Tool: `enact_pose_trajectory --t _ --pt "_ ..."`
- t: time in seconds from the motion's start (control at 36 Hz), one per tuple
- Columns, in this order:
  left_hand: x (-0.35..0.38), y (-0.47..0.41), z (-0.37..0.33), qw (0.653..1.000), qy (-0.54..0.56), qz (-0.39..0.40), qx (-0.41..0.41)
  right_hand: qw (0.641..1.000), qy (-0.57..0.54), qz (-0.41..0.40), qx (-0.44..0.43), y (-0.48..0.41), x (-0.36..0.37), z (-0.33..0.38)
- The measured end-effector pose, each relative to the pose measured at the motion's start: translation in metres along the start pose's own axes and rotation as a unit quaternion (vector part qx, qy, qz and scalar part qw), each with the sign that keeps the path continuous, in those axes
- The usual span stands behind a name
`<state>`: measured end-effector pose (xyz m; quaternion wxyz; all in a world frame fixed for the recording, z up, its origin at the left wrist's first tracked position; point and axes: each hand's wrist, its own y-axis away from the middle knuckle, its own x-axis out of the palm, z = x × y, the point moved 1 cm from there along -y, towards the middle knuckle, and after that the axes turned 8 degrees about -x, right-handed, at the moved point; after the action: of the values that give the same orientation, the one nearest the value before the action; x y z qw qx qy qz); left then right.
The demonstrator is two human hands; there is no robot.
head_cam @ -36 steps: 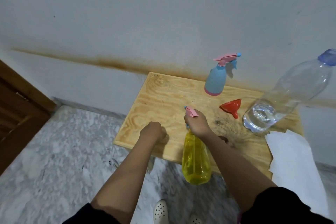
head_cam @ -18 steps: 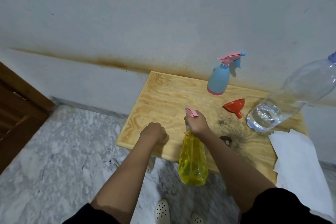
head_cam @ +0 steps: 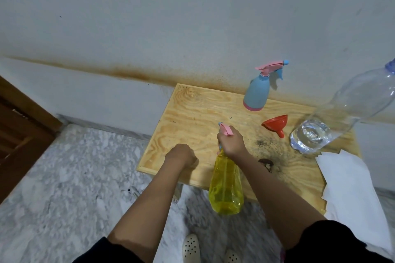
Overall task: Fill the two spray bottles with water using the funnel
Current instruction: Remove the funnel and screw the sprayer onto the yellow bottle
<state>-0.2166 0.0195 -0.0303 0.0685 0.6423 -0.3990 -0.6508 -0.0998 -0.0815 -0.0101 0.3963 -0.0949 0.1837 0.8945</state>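
1. Head view, the hands: the right hand (head_cam: 232, 142) is clamped round the neck of a translucent yellow plastic spray bottle (head_cam: 226, 188), just under its pink trigger head (head_cam: 226, 129). The bottle's body shows in front of the table's near edge, over the floor, and seems held off the board. The left hand (head_cam: 181, 155) is a closed fist resting on the wood close to that near edge, with nothing visible in it. The two hands are apart, the fist just to the left of the bottle.

2. Head view, the table: the pale plywood table (head_cam: 192, 113) stands with its far edge against the white wall (head_cam: 192, 17), which has a rusty brown streak (head_cam: 128, 72) along it. Wood grain shows across the left half of the board, from the fist to the far edge.

3. Head view, the right half:
   - An opaque light-blue spray bottle with a pink trigger (head_cam: 255, 94) stands upright near the far edge.
   - A small red plastic funnel (head_cam: 275, 124) lies on its side between it and a large clear plastic bottle with a blue cap (head_cam: 342, 113), which holds water only at its bottom.
   - White paper sheets (head_cam: 350, 188) overhang the right front corner.
   - A dark stain (head_cam: 267, 164) marks the wood beside the right forearm.

4. Head view, the edges: grey marbled floor (head_cam: 74, 177) spreads left of the table as far as a brown wooden door (head_cam: 19, 130). White perforated shoes (head_cam: 191, 247) stand below the table's near edge.
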Motion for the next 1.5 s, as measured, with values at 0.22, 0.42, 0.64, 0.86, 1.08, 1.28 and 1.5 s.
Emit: enact_pose_trajectory --t 0.22,0.42,0.64,0.86,1.08,1.28,1.5 --pt "-0.008 0.009 -0.012 0.994 0.079 -0.009 0.077 0.998 -0.001 -0.04 -0.057 -0.002 -0.004 0.02" --pt "-0.021 0.016 -0.025 0.973 0.166 -0.031 0.156 0.985 0.009 -0.102 -0.139 -0.016 -0.011 0.054" --pt "-0.031 0.023 -0.038 0.941 0.261 -0.021 0.215 0.958 0.043 -0.189 -0.209 -0.039 -0.011 0.076" --pt "-0.016 -0.007 -0.061 0.927 0.253 -0.092 0.262 0.934 0.041 -0.271 -0.228 -0.059 -0.008 0.084" --pt "-0.05 -0.043 -0.096 0.907 0.327 -0.135 0.23 0.915 0.027 -0.327 -0.234 -0.09 -0.005 0.082" --pt "-0.073 -0.108 -0.101 0.903 0.34 -0.031 0.26 0.966 0.03 -0.125 -0.222 -0.13 -0.039 0.067" --pt "-0.09 -0.145 -0.131 0.895 0.312 0.032 0.318 0.957 0.049 -0.138 -0.249 -0.163 -0.057 0.067"
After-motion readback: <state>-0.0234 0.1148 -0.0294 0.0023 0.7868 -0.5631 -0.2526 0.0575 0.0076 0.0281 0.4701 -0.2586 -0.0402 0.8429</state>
